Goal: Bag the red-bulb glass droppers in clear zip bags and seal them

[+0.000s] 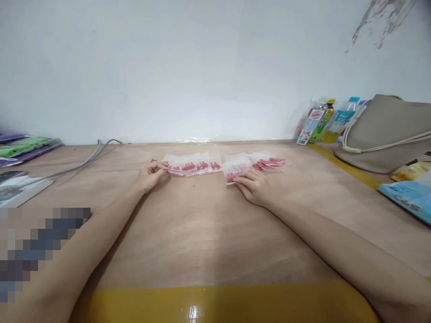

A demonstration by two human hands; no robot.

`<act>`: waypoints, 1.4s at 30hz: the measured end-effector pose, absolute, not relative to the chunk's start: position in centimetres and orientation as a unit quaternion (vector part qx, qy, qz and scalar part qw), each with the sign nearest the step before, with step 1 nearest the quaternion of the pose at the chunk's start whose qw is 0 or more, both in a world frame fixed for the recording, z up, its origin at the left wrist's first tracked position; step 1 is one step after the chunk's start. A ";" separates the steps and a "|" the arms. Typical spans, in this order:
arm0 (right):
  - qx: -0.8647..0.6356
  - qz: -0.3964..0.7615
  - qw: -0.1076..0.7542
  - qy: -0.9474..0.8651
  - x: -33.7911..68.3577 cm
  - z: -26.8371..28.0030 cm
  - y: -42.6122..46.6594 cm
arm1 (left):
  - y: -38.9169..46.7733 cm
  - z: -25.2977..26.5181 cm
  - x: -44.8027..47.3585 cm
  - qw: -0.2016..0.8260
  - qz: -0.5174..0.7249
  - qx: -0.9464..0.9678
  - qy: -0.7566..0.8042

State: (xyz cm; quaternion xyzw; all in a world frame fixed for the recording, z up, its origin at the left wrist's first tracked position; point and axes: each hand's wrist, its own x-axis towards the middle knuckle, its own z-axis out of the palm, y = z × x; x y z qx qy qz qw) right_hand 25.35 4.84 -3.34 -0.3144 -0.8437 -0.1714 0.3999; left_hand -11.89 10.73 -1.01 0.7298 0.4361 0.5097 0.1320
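Observation:
Two overlapping rows of small clear plastic bags lie on the wooden table, each bag with small red pieces inside whose kind I cannot make out. At the outer end of the left row [191, 165], my left hand [151, 176] has its thumb and fingers closed on the edge of a bag. My right hand [255, 186] rests at the near side of the right row [269, 162], its fingers and thumb pinching the lower corner of the front bag [231, 172]. A narrow gap separates the two rows.
A grey cable [77, 167], a white box [28, 190] and purple and green packets [27, 146] are on the left. Drink bottles [341, 119], a carton [310, 126], a grey bag [387, 134] and a blue packet [409, 197] stand or lie right. Yellow tape [215, 303] covers the front edge.

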 end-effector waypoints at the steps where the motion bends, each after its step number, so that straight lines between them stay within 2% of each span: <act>1: -0.302 -0.170 0.399 -0.849 25.1 -3.3 4.4 | 11.0 -1.2 -12.2 0.132 0.497 0.737 0.439; 10: -0.199 -0.038 0.393 -0.897 23.4 -2.8 1.6 | 7.3 -0.2 -9.3 0.037 0.419 0.803 0.423; 14: -0.177 -0.014 0.392 -0.903 23.5 -2.9 0.9 | 2.5 -0.6 -3.6 0.056 0.328 0.891 0.309; 18: -0.146 -0.008 0.376 -0.915 23.6 -2.7 -0.2 | -0.1 -1.2 -0.2 0.069 0.311 0.925 0.207; 24: -0.221 0.016 0.405 -0.887 23.4 -2.7 -0.2 | 0.8 -1.4 -0.5 0.071 0.325 0.919 0.211; 26: -0.254 -0.001 0.396 -0.883 23.7 -2.8 0.2 | 1.2 -1.5 -0.8 0.051 0.332 0.915 0.222; 33: -0.281 -0.172 0.355 -0.875 24.3 -2.7 1.0 | 1.5 -2.2 -1.1 -0.087 0.348 0.909 0.212; 38: -0.261 -0.223 0.338 -0.876 24.2 -2.5 0.9 | 1.4 -2.1 -1.0 -0.183 0.343 0.906 0.167; 42: -0.272 -0.247 0.327 -0.871 24.3 -2.4 0.9 | 1.7 -1.9 -1.3 -0.207 0.340 0.902 0.165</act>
